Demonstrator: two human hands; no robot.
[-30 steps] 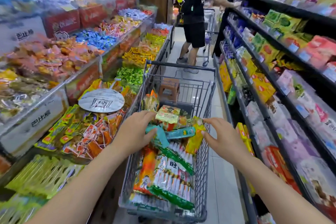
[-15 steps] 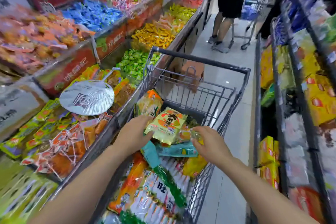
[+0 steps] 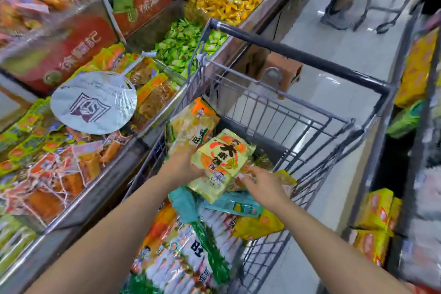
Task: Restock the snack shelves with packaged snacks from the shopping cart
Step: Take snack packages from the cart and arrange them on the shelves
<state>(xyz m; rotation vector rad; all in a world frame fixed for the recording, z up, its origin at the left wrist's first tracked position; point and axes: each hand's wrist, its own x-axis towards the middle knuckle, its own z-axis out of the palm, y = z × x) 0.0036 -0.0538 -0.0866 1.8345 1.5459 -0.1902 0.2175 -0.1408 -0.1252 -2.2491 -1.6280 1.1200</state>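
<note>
The left hand (image 3: 183, 164) is closed on the near left edge of a pale yellow snack bag (image 3: 220, 164) with big orange and black print, and the bag is tilted up above the other packs. The right hand (image 3: 260, 182) is just right of the bag with its fingers spread and loose — it touches the bag's lower right edge or the packs under it, I cannot tell which. Both hands are inside the shopping cart (image 3: 310, 112). Under them lie a teal pack (image 3: 229, 205), long white and green packs (image 3: 181, 258) and a yellow pack (image 3: 260, 224). Behind the held bag stands an orange-topped bag (image 3: 191, 124). To the left are open bins of snacks (image 3: 59, 174), with a round silver fan (image 3: 94, 102) lying on top. Far off, another person's legs (image 3: 338, 0) stand by a second cart. On the right, shelves hold yellow boxes (image 3: 374, 212) — all blurry.
</note>
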